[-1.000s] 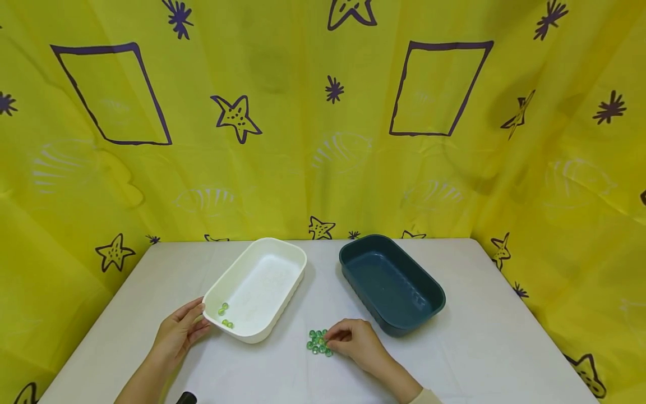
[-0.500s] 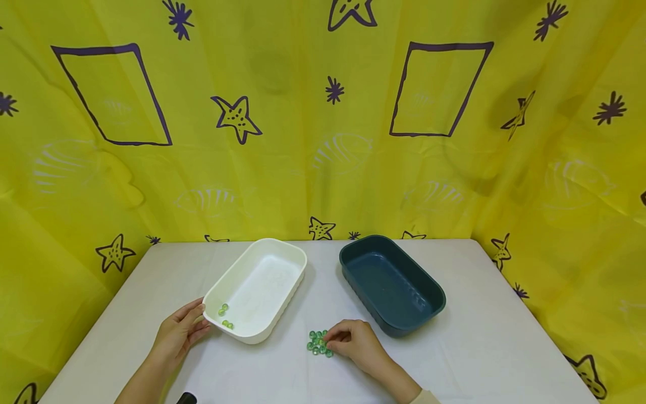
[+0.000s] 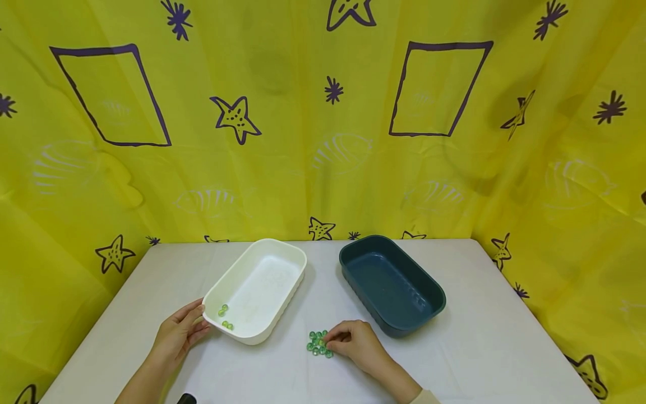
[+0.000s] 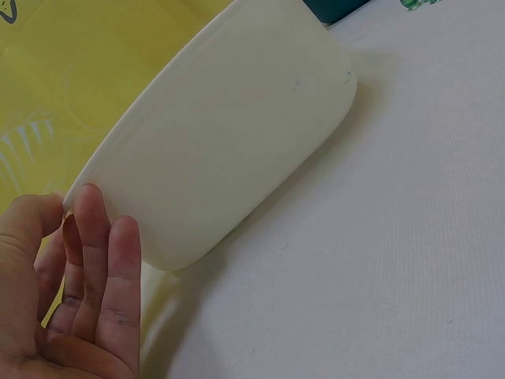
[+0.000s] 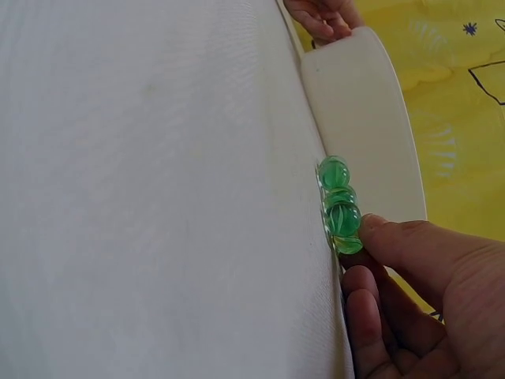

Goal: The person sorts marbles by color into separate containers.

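Note:
In the head view my left hand (image 3: 174,336) holds the near left corner of a white plastic tub (image 3: 264,283). The left wrist view has the thumb at the rim and the fingers (image 4: 122,257) against the outer wall. Inside that tub lie several yellow-green marbles (image 3: 228,325). A tight cluster of green glass marbles (image 3: 315,343) sits on the white cloth right of it. My right hand (image 3: 359,347) pinches at the cluster's right edge, thumb and forefinger together on a marble (image 5: 349,244). The forefinger's tip is mostly hidden behind the thumb and marbles.
A dark teal tub (image 3: 386,280) stands right of the white one, beyond my right hand. Yellow curtain (image 3: 282,168) with sea drawings encloses the back and sides of the table. A black object (image 3: 187,398) pokes in at the bottom edge.

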The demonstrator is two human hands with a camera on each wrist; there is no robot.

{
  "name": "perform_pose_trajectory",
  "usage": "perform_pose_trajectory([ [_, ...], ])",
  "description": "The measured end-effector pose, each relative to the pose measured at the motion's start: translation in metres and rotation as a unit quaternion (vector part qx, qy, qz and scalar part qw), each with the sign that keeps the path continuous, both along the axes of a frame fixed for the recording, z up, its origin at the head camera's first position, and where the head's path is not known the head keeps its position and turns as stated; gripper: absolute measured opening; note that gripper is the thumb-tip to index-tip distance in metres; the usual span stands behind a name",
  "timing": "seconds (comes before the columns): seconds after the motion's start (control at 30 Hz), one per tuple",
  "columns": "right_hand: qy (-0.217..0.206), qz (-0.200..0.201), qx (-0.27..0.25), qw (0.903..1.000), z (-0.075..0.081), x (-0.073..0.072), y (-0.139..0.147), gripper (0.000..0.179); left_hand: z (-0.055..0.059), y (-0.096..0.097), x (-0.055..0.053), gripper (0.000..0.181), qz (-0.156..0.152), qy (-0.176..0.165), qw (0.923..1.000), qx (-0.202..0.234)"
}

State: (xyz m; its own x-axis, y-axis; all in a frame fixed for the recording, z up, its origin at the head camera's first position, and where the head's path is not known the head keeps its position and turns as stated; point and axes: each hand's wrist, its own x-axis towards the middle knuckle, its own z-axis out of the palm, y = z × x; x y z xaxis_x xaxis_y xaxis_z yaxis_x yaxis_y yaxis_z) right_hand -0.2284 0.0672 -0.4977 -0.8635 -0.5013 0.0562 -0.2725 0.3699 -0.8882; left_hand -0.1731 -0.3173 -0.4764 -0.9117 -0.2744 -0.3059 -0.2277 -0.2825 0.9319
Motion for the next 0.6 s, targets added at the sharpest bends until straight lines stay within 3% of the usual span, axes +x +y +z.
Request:
perform_pose_trajectory([
  [0.6, 0.004, 0.008, 0.01, 0.9999, -0.0018, -0.0022, 0.0012, 0.004, -0.0016, -0.0007, 0.0001, 0.027, -0.004, 0.01, 0.9999, 0.0],
])
